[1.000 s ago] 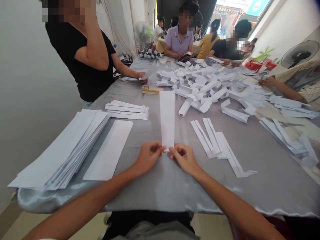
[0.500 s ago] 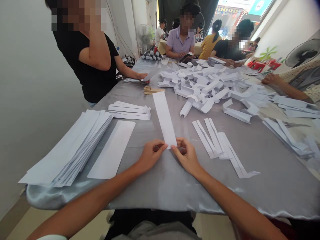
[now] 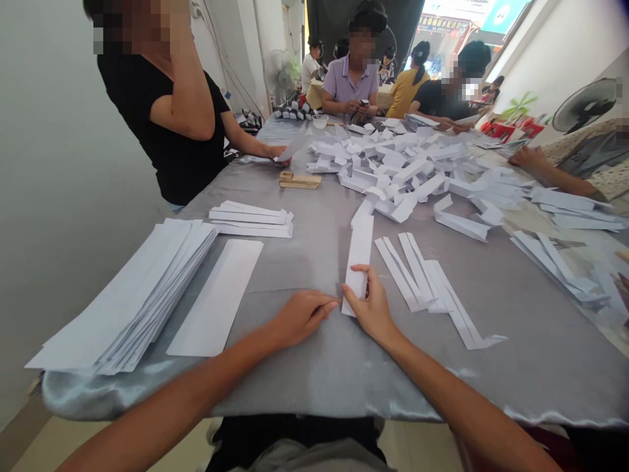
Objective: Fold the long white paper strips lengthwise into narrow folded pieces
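Observation:
A white paper strip (image 3: 362, 242) stands tilted away from me over the table, gripped near its lower end in my right hand (image 3: 374, 308). The thumb and index finger of that hand press on the strip; its other fingers are mostly hidden. My left hand (image 3: 304, 318) lies just left of the strip's lower edge, fingers pressed together, with nothing visible in them. Right of my right hand lie several folded paper strips (image 3: 400, 272). Beyond my left forearm is a flat paper sheet (image 3: 216, 298), beside a thick paper stack (image 3: 120, 295).
More folded strips (image 3: 253, 219) lie behind the flat sheet. A small wooden block (image 3: 299, 180) sits farther back. A big heap of folded paper pieces (image 3: 393, 164) covers the far table. Co-workers sit around the grey-covered table (image 3: 295, 380), one in black (image 3: 167, 111) at left.
My right hand has shifted its grip up the strip, and the strip has swung right and lower. My left hand has come off its bottom edge. The view has turned slightly.

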`<move>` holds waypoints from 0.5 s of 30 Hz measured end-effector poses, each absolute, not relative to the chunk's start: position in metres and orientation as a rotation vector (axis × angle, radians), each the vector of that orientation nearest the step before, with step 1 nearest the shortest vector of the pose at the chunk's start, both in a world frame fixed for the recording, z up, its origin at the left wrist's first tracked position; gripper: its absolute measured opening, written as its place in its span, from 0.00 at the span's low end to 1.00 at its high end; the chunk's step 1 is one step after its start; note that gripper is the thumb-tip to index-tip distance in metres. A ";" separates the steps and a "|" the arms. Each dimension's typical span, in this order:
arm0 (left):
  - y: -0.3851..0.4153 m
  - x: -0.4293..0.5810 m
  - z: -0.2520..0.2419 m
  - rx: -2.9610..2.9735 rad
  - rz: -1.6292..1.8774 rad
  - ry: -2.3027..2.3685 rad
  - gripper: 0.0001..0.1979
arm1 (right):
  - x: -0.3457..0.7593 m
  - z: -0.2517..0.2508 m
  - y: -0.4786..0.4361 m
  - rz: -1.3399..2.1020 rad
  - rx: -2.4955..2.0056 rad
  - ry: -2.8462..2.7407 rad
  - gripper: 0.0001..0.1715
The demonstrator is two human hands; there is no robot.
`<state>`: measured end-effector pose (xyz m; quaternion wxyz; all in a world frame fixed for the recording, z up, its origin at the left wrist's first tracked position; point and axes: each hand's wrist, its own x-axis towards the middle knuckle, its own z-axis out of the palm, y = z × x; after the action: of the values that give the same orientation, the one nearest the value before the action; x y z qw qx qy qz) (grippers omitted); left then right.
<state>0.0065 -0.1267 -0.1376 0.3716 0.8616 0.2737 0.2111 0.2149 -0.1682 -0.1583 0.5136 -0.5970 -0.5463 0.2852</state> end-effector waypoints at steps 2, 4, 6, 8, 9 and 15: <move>-0.126 0.006 -0.136 2.226 0.537 0.695 0.22 | 0.220 -0.155 -0.166 0.648 -1.424 -1.330 0.34; -0.126 0.006 -0.136 2.253 0.543 0.697 0.22 | 0.223 -0.150 -0.165 0.622 -1.401 -1.344 0.46; -0.126 0.006 -0.136 2.272 0.552 0.695 0.22 | 0.224 -0.146 -0.164 0.586 -1.401 -1.362 0.53; -0.126 0.005 -0.138 2.284 0.564 0.693 0.22 | 0.224 -0.147 -0.164 0.550 -1.410 -1.389 0.54; -0.126 0.005 -0.138 2.286 0.570 0.693 0.22 | 0.224 -0.149 -0.163 0.527 -1.413 -1.418 0.51; -0.126 0.006 -0.136 2.270 0.554 0.697 0.19 | 0.223 -0.162 -0.160 0.292 -1.353 -1.668 0.29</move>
<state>0.0063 -0.1263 -0.1361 0.3443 0.8740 0.2685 0.2132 0.2233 -0.1598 -0.1624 0.4680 -0.5516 -0.6801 0.1192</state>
